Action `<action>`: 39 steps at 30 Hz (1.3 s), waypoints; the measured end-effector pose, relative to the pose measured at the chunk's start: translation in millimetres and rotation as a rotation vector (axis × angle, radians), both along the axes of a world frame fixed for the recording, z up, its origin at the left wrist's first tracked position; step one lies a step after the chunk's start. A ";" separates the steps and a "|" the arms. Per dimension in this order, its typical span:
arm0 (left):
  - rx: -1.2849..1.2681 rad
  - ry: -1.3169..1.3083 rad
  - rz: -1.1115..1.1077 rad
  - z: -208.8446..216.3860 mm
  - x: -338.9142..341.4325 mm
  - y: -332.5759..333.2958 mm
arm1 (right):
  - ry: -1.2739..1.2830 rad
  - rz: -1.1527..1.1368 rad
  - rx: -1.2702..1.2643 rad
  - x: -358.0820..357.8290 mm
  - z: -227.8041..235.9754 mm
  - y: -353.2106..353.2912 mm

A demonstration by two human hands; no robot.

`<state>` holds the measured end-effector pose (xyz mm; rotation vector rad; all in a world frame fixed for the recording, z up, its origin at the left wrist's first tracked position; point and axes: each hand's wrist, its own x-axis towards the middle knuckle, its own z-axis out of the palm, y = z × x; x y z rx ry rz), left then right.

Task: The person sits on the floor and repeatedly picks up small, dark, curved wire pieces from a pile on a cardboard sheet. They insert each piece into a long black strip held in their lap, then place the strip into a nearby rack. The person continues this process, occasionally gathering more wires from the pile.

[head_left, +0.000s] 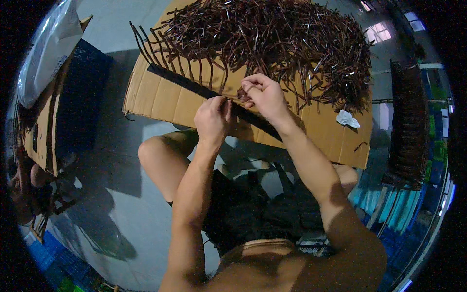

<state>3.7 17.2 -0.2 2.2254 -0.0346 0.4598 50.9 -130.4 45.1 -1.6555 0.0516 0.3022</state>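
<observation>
A long dark bar [182, 84] lies slantwise along the near part of a cardboard sheet [165, 103]. From its left stretch several thin brown twig-like stalks [200, 72] stand up in a row. My left hand [211, 120] is closed at the bar's middle, its fingers curled over it. Just to the right and farther away, my right hand [266, 99] pinches above the bar; what lies between its fingertips is too dark to name. Past both hands, a large tangled heap of brown twig-like pieces [272, 36] covers the far side of the cardboard.
On the cardboard's right side lies a crumpled white scrap [348, 118]. A dark blue box [87, 92] with a clear plastic bag [51, 53] over it stands at left. A stack of dark bristly strips [409, 124] rises at right. My bent knees flank the cardboard's near edge.
</observation>
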 end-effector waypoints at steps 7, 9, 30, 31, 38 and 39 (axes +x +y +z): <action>0.037 0.011 -0.044 -0.3 2.0 -2.3 | -0.436 -0.141 -0.182 -12.8 -31.1 18.0; 0.039 -0.035 -0.030 -2.8 1.3 0.5 | -0.375 -0.125 -0.348 -20.8 -12.7 24.4; 0.006 -0.024 -0.065 -0.5 0.0 0.5 | -0.410 0.072 -0.457 -20.3 0.0 19.6; 0.019 -0.022 -0.060 -1.2 -0.6 -0.4 | -0.403 0.064 -0.465 -22.1 -4.4 18.6; 0.003 0.101 0.070 3.2 -0.9 1.6 | -0.220 0.485 -0.201 27.4 -9.5 -10.8; 0.032 0.139 0.106 3.1 -0.8 5.7 | -0.078 0.352 -0.308 34.2 7.6 -14.6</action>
